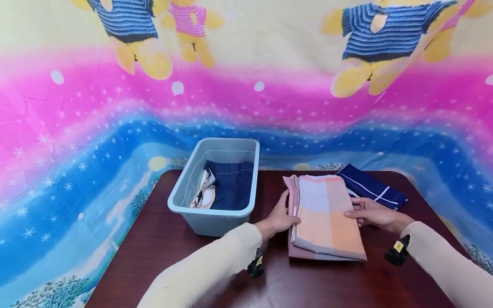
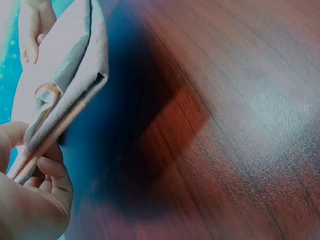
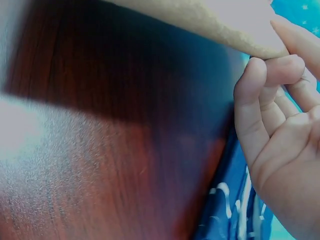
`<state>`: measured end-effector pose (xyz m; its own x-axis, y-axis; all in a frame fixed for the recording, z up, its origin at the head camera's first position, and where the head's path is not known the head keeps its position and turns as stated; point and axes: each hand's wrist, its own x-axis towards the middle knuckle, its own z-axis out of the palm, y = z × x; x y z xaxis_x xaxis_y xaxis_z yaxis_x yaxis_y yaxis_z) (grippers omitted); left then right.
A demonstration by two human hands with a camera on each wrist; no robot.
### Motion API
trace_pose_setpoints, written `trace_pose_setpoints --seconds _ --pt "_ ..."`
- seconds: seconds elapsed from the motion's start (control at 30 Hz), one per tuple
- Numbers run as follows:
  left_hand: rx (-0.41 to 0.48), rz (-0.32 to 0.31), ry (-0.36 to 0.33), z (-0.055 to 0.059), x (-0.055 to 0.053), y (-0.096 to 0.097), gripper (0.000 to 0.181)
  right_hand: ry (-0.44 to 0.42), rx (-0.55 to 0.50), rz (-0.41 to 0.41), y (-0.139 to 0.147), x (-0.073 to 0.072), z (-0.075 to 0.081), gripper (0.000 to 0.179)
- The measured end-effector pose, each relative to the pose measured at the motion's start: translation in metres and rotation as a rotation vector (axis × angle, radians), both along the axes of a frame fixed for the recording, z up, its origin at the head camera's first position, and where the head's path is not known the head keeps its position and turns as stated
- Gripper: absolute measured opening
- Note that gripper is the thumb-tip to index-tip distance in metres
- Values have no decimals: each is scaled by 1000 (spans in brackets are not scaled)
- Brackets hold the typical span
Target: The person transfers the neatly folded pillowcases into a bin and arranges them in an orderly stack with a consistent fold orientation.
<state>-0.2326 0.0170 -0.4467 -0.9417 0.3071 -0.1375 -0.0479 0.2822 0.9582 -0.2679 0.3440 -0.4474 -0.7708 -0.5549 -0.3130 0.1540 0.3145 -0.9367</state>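
Folded peach-and-white checked cloth (image 1: pixel 325 220), raised above the dark red-brown wooden table (image 1: pixel 150 252), pinched at left edge by left hand (image 1: pixel 278 219), at right edge by right hand (image 1: pixel 374 214). Grip every layer evenly, with edges level, to prevent slipping.

Camera set: one high and wide, two close in

Head view: I look forward and down over the dark wood table (image 1: pixel 161 246), far enough back to take in the grey plastic bin (image 1: pixel 219 224) and the snowflake-print backdrop (image 1: pixel 231 102). Left wrist view: very near the left hand (image 2: pixel 37 200), facing past its fingers across the tabletop, frame rolled, backdrop at the left edge. Right wrist view: just as near the right hand (image 3: pixel 295 145), which sits along the right edge. Overlap: head and left wrist both give me the two hands on the folded plaid cloth (image 1: pixel 323 214); head and right wrist share the folded navy cloth (image 1: pixel 366 186).
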Motion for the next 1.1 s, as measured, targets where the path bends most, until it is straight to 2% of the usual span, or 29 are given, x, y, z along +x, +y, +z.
trace_pose_setpoints --seconds 0.17,0.37,0.67,0.87,0.97,1.1 --pt "-34 4 15 15 7 0 101 21 7 0 0 4 13 56" --pt "-69 -11 28 39 15 -7 102 73 58 -1 -7 12 34 55" --pt "-108 -22 88 68 16 -15 103 110 52 10 -15 21 67 53" --pt "-63 -66 109 87 18 -22 103 123 52 3 -18 25 86 51" --pt "-40 -91 114 99 18 -30 102 129 39 -15 -24 27 95 49" --pt "-26 -116 96 117 17 -45 102 132 28 -60 -37 31 108 55"
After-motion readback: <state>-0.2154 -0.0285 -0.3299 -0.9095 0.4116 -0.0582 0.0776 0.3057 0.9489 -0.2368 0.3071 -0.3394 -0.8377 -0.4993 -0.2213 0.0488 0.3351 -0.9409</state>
